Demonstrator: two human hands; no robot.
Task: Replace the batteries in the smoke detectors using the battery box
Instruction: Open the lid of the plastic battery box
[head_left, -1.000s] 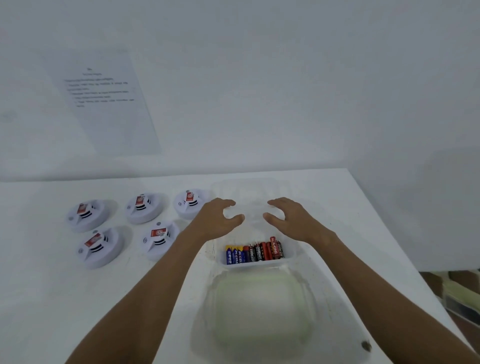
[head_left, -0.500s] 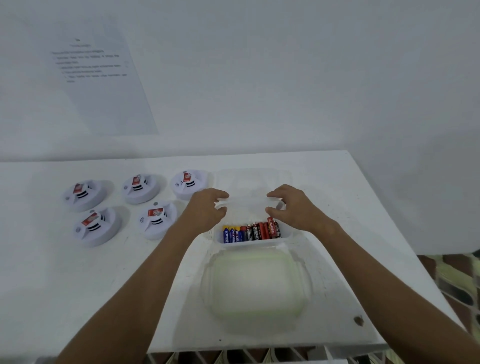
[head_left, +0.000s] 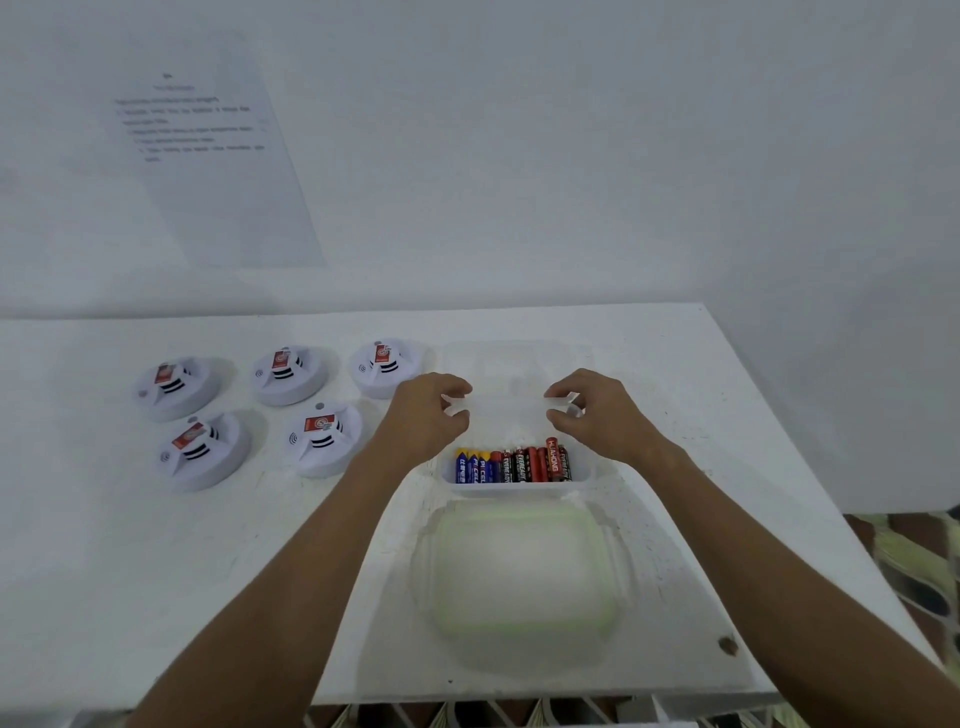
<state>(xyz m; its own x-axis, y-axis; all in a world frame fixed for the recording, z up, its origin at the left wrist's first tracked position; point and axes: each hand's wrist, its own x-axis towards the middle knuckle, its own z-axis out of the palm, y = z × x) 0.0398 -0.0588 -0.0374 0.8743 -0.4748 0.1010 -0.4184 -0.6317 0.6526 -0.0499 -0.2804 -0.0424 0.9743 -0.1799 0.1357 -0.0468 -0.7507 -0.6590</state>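
Note:
A clear plastic battery box (head_left: 519, 488) stands on the white table, with a row of blue, red and black batteries (head_left: 511, 465) along its near wall. My left hand (head_left: 426, 415) pinches the box's left rim. My right hand (head_left: 597, 410) pinches its right rim. The box's lid (head_left: 519, 577), cloudy with a green edge, lies flat just in front of the box. Several white round smoke detectors with red labels sit to the left, the nearest (head_left: 324, 436) beside my left wrist and another (head_left: 384, 366) just behind my left hand.
A second clear container (head_left: 514, 358) stands right behind the box and is hard to make out. A printed sheet (head_left: 208, 150) hangs on the wall. The table's right edge (head_left: 810, 467) is close to my right forearm. A dark spot (head_left: 727, 644) marks the near right corner.
Both hands came down from hovering open above the box and closed their fingers on its two side rims. The box, lid and detectors stayed in place.

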